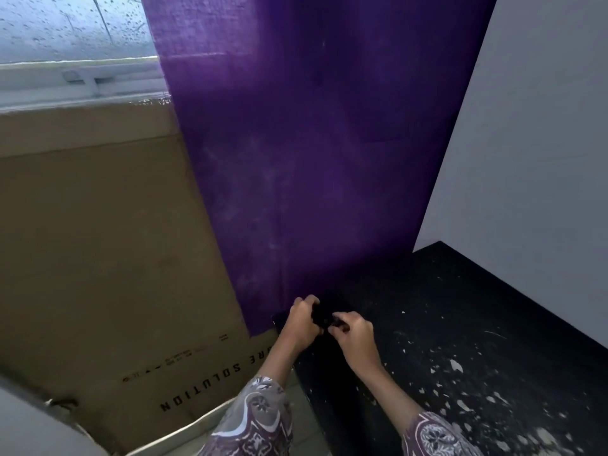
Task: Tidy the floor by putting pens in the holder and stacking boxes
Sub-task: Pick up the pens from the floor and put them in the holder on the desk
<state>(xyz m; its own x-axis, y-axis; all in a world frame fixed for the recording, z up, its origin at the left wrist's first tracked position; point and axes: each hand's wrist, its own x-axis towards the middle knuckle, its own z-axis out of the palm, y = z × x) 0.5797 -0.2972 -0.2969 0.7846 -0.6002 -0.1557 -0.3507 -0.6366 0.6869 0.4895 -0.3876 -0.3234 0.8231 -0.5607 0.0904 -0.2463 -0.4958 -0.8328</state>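
Note:
My left hand (301, 319) curls its fingers round a small dark object (320, 315) at the back left corner of a black surface (460, 340). Its shape is hard to make out against the dark background. My right hand (353, 334) pinches the same dark object from the right side, fingers bent. Both hands meet just below the hem of a purple curtain (312, 159). No pens or holder show clearly in the view.
A large cardboard box (108, 258) printed with upside-down lettering leans against the wall at left, under a window (65, 28). The black surface is flecked with white paint chips. A pale wall (526, 143) rises at right. Tiled floor (296, 399) shows between box and surface.

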